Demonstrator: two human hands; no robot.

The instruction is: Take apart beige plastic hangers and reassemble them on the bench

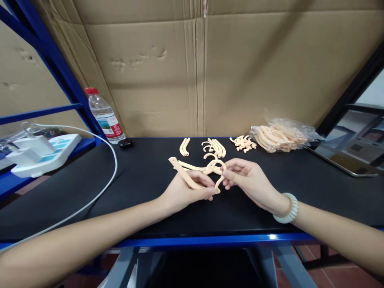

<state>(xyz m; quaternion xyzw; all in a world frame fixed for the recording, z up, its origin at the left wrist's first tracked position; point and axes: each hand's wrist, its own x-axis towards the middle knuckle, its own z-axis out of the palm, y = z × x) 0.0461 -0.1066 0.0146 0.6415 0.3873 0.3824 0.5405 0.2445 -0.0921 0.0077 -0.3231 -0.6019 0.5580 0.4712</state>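
Between my left thumb and fingers lies a beige plastic hanger arm, slanting up to the left from my left hand. With closed fingertips, my right hand pinches a curved beige hanger hook. The hook's lower end meets the arm near my left thumb tip; whether they are joined I cannot tell. Just behind, partly covered by my hands and these pieces, an assembled hanger rests on the black tabletop.
At the back lie loose hanger arms, a group of arms with hooks, a hook pile and a plastic bag of arms. A water bottle, white cable and power strip are left; a tablet-like panel is right.
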